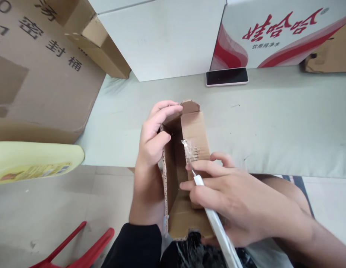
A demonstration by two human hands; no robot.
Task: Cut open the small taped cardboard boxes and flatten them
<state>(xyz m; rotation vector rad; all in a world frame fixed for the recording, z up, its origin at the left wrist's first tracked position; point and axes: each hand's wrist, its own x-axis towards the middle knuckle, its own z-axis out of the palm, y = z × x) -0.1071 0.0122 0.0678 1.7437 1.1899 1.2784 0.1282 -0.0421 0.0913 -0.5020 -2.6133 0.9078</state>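
A small cardboard box (195, 124) lies open in front of me, its brown inside facing up. My left hand (156, 134) grips the box's far left edge, with the thumb over the rim and the fingers at the far corner. In my right hand (231, 197) is a white utility knife (217, 225), slanting up to the left. Its thin blade reaches the right flap, just below a wrinkled piece of clear tape (191, 152). Some of my right fingers rest against that flap. Part of the right hand's grip is hidden beneath the palm.
A phone (227, 77) lies on the pale green surface (287, 123), before a white-and-red carton (273, 41). To the left stand a large brown carton (50, 96) and a yellow bottle (35, 158). Red chair parts (89, 249) show at lower left.
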